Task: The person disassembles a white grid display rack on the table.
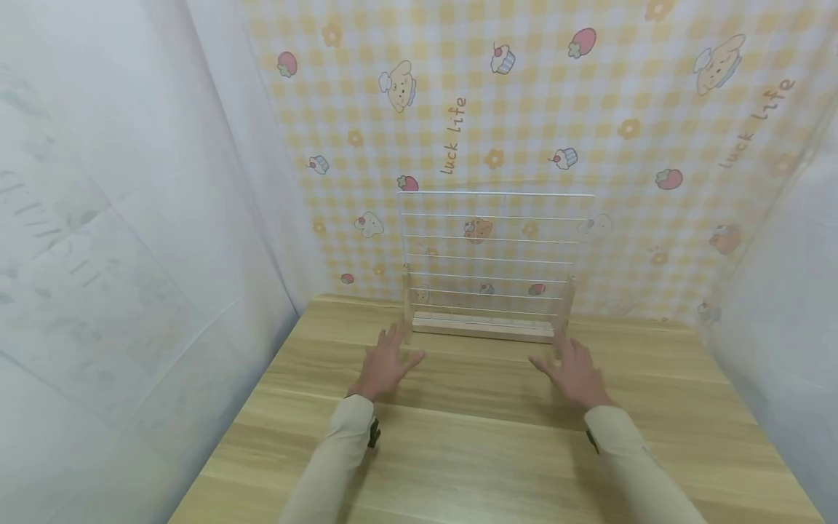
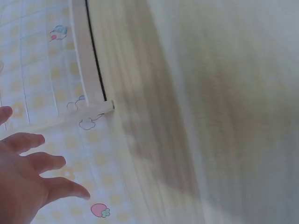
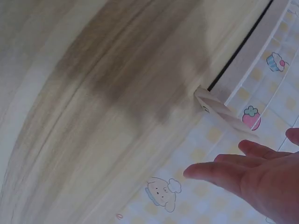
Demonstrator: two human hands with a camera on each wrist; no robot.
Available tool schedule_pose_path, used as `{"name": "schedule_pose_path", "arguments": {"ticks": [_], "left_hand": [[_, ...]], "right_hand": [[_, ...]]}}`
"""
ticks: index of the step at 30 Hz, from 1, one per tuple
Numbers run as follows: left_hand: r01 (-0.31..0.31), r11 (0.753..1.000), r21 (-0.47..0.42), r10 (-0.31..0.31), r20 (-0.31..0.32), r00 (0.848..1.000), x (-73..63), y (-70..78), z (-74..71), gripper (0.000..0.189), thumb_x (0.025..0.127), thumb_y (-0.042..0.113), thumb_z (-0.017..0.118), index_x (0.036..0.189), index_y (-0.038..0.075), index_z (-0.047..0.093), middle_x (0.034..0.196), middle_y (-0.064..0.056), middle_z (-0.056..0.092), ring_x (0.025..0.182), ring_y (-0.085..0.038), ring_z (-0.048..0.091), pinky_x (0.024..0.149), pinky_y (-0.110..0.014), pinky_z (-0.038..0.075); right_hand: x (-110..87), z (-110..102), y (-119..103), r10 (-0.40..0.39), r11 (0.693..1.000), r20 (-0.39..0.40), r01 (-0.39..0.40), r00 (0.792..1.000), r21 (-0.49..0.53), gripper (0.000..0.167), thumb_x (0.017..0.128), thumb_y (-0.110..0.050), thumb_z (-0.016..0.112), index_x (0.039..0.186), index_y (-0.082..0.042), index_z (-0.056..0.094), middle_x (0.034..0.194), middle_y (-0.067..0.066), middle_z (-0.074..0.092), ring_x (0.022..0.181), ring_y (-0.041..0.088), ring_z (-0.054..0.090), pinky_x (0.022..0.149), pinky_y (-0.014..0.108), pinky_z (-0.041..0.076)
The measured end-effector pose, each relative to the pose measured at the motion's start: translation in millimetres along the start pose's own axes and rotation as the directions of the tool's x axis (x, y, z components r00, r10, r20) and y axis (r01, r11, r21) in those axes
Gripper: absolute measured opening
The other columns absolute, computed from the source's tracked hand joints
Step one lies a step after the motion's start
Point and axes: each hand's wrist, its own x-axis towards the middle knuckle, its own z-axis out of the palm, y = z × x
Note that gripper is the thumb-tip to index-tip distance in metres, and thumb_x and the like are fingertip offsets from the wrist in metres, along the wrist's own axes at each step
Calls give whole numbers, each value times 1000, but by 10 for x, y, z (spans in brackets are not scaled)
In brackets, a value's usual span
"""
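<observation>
A rack with a wooden base, two wooden side posts and a white wire grid stands upright at the back of the table. My left hand is spread near the foot of its left post, and the right hand is spread near the right post. In the left wrist view, the left hand has its fingers apart beside the rack's post. The right wrist view has the right hand with fingers extended near the other post. Neither hand visibly grips anything; whether the fingertips touch the posts I cannot tell.
The light wood table reaches back to a yellow checked cloth with cartoon prints, hanging close behind the rack. White sheets hang along the left side and the right side.
</observation>
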Motion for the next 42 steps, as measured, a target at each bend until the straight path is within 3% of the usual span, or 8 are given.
{"name": "schedule_pose_path", "arguments": {"ticks": [5,13,20,26,29,33,37,42], "left_hand": [[25,995,-95,-26,-4,1000,63,-3,-65,78,98,57,50,160,17,24,167,-20,20,150,-53,19,108,-86,11],[5,982,-189,-13,-37,999,227,-32,-144,69,104,48,47,159,12,26,164,-15,32,149,-41,34,120,-63,29],[-22,971,-237,3,-84,996,442,1,-264,63,107,38,44,159,10,23,163,-18,31,148,-44,32,120,-64,28],[-10,946,-324,-17,-79,997,584,86,-371,63,108,37,40,160,9,18,165,-21,24,151,-44,26,122,-61,25],[2,925,-381,-35,-78,996,655,130,-423,65,108,40,41,160,11,17,166,-21,22,151,-46,26,122,-61,26],[12,909,-417,-51,-83,995,761,192,-515,68,106,41,46,160,9,19,166,-22,21,150,-48,26,120,-62,28],[28,920,-390,-69,-93,993,878,269,-584,71,102,33,54,159,7,20,165,-22,24,149,-48,29,119,-61,32],[64,934,-352,-97,-75,993,999,358,-620,73,100,33,57,159,8,22,164,-20,28,149,-44,32,120,-57,33]], "right_hand": [[53,-103,-11,-19,993,23,16,1000,116,96,100,-63,44,159,3,7,153,43,23,136,63,31,101,81,33],[210,-193,67,-52,983,-13,54,999,174,95,101,-59,46,157,8,8,155,40,26,141,59,28,112,74,26],[326,-317,79,-70,965,-52,81,996,251,92,102,-53,50,159,4,5,157,37,26,144,57,26,114,74,24],[396,-484,-2,-43,958,-44,54,998,281,107,100,-56,52,155,6,-16,162,37,-7,148,59,4,118,73,13],[429,-591,-61,-26,956,-31,34,999,291,112,99,-56,53,153,6,-23,161,35,-17,148,59,-2,119,71,9],[513,-738,-132,-46,960,-38,55,998,274,107,101,-51,54,154,6,-19,162,36,-13,149,59,0,120,71,10],[617,-879,-185,-85,971,-43,92,995,221,101,101,-50,53,155,10,-7,161,40,1,147,60,8,119,71,14],[670,-979,-263,-74,985,31,68,997,161,104,101,-59,46,153,14,-5,159,43,5,146,61,13,118,71,19]]}}
